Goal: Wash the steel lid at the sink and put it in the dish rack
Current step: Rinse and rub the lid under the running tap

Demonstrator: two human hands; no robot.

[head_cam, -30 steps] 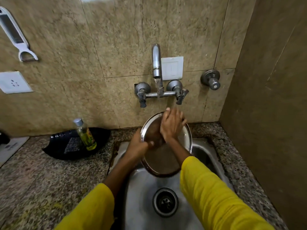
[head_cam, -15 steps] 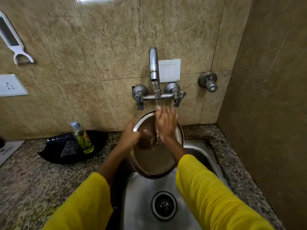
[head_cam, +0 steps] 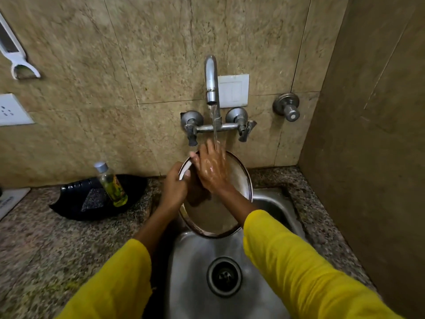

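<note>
The round steel lid (head_cam: 213,215) is held tilted over the steel sink (head_cam: 190,272), its inner face towards me. My left hand (head_cam: 174,187) grips the lid's upper left rim. My right hand (head_cam: 212,169) lies flat and wet on the lid's upper face, fingers spread, right under the stream from the tap (head_cam: 211,81). Water runs over the back of that hand. The lid's far side is hidden. No dish rack is in view.
A black tray (head_cam: 76,203) on the granite counter at the left holds a scrub pad (head_cam: 93,199) and a small bottle of yellow liquid (head_cam: 111,184). A brown wall (head_cam: 368,157) closes the right side. The drain (head_cam: 224,276) sits mid-sink.
My right hand has slid up and left across the lid, under the water. My left hand has shifted higher along the rim. The view has tilted slightly.
</note>
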